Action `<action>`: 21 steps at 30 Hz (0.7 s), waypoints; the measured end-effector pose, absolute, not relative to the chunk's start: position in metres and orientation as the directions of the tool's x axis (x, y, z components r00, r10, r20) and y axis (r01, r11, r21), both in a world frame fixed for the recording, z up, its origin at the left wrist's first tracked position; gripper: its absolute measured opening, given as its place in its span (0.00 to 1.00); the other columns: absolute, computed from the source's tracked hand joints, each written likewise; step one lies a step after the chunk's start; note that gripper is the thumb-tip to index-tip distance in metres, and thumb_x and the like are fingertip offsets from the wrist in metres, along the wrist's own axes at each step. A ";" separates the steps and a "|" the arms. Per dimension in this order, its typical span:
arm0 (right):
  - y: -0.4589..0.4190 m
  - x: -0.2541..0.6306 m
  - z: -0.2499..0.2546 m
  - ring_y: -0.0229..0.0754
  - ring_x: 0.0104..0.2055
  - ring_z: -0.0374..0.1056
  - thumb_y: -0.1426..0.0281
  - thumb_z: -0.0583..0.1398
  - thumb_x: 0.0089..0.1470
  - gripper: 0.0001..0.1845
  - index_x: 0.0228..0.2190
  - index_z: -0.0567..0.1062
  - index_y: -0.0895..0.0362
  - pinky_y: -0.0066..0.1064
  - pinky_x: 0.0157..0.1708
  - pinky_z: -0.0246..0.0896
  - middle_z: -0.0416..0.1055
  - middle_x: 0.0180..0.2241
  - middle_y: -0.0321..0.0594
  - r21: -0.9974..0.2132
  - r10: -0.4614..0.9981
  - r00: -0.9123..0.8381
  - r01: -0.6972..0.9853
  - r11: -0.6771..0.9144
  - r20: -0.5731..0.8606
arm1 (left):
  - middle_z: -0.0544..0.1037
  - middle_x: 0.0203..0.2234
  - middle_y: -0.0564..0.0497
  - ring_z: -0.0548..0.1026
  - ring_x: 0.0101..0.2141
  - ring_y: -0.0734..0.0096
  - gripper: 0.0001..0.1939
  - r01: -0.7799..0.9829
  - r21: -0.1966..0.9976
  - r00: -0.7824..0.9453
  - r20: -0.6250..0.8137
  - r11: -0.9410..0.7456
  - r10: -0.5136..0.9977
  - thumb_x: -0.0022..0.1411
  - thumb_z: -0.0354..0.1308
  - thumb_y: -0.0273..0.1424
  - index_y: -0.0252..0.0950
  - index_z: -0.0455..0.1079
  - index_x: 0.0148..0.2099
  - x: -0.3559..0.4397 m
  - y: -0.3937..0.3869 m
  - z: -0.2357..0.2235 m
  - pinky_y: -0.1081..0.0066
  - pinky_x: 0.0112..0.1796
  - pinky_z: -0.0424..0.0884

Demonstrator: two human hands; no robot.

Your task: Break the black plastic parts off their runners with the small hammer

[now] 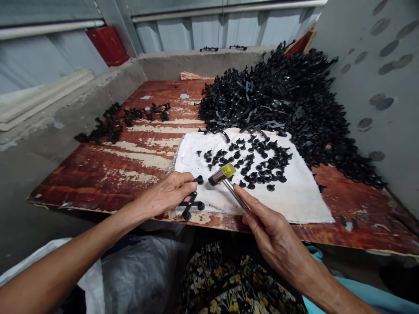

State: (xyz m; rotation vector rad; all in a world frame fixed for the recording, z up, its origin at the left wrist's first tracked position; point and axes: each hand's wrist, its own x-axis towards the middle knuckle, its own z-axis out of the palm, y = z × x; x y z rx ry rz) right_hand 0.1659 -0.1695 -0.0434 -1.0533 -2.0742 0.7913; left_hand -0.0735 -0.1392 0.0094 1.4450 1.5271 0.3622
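My left hand pinches a black plastic bracket with arms and round feet, at the left front corner of a white cloth. Fingers cover the bracket's middle. In my right hand is a small mallet with a metal handle, gripped round the shaft. Its head has one yellow translucent face and one dark face, and it hangs over the cloth just right of the bracket. Beyond the mallet, many loose black round-headed pegs lie scattered on the cloth.
A large heap of black plastic parts covers the back right of the worn red-brown board. Several assembled black brackets lie at the left. A concrete ledge borders the back, and a grey panel stands at the right.
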 end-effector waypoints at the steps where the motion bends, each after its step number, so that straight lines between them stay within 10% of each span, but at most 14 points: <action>1: -0.169 0.166 -0.044 0.47 0.56 0.70 0.78 0.50 0.62 0.28 0.62 0.64 0.55 0.44 0.54 0.67 0.73 0.55 0.46 -0.752 0.846 -0.449 0.440 0.491 0.289 | 0.60 0.17 0.59 0.56 0.20 0.79 0.12 0.606 0.755 0.168 -0.431 0.252 0.886 0.58 0.50 0.37 0.36 0.62 0.26 -0.073 -0.140 0.010 0.76 0.22 0.54; 21: -0.152 0.151 -0.020 0.45 0.33 0.75 0.82 0.47 0.58 0.37 0.67 0.54 0.52 0.39 0.35 0.76 0.75 0.38 0.47 -0.467 0.724 -0.606 0.561 0.683 0.331 | 0.59 0.16 0.57 0.57 0.20 0.75 0.15 0.741 0.670 0.201 -0.295 0.052 0.934 0.57 0.46 0.41 0.38 0.59 0.24 -0.083 -0.136 -0.007 0.73 0.22 0.50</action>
